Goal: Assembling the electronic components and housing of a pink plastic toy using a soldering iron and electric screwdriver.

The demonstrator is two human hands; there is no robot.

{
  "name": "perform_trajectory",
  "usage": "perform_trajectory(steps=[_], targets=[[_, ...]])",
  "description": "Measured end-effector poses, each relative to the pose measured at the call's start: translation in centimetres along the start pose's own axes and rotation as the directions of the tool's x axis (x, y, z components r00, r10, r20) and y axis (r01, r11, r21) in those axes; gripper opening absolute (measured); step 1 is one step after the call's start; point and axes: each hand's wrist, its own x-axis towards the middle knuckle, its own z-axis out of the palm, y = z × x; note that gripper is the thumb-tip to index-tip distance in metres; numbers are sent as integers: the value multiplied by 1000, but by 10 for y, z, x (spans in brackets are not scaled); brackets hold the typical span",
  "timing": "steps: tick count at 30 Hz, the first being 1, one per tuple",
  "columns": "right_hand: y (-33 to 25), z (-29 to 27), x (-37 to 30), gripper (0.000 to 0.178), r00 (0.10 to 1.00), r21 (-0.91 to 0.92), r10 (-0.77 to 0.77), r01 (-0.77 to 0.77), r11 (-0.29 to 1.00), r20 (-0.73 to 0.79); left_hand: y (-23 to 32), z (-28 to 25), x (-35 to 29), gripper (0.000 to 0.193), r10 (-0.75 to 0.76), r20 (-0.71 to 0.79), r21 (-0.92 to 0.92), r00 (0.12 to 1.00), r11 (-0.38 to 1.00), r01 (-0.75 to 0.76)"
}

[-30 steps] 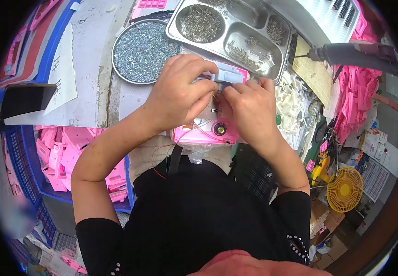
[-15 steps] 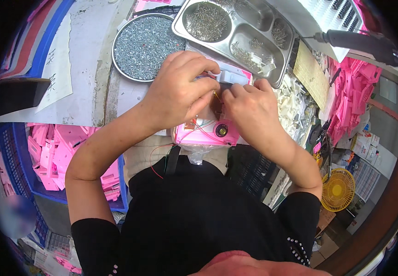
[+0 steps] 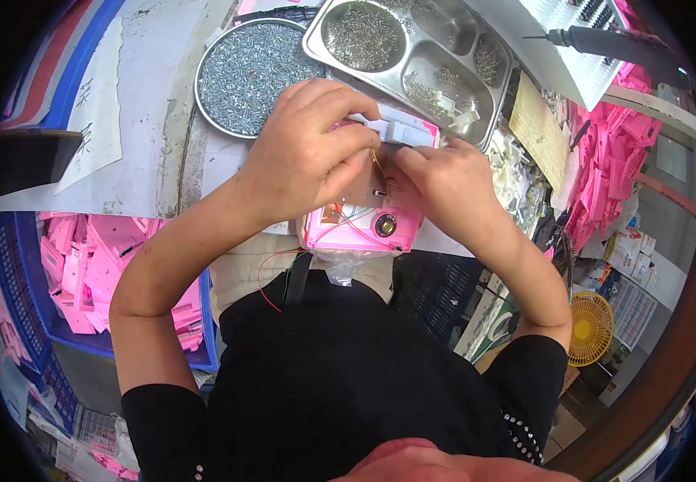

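Observation:
A pink plastic housing point(image 3: 344, 236) lies in front of me, with thin red and green wires and a round black part point(image 3: 386, 226) in its near end. Over its middle is a brown circuit board point(image 3: 360, 186) with a small metal part on it. My left hand point(image 3: 313, 153) is closed in a pinch above the board's left side; a yellow wire point(image 3: 378, 163) shows by its fingertips, but what they grip is hidden. My right hand point(image 3: 450, 181) has its fingers curled around the board's right edge. A pale grey-blue block point(image 3: 409, 134) sits at the housing's far end.
A round tray point(image 3: 198, 80) of small metal pins and a compartmented steel tray point(image 3: 412, 60) of small parts stand beyond my hands. A blue crate point(image 3: 123, 343) of pink parts is at left. A dark pen-like tool point(image 3: 613, 44) hangs at upper right, above pink pieces point(image 3: 613, 153).
My right hand has shifted slightly right, and more of the circuit board shows between my hands. My left hand keeps its pinch, a little higher up.

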Motion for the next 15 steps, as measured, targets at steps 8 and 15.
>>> perform_trajectory(steps=[8,15], targets=[[1,19,-17,11,951,312,197,-117,943,-238,0,-5,-2,19,-37,8,4,999,999,37],[-7,19,-12,8,939,374,282,-195,907,-196,-1,-4,-2,19,-69,21,1,997,998,69]])
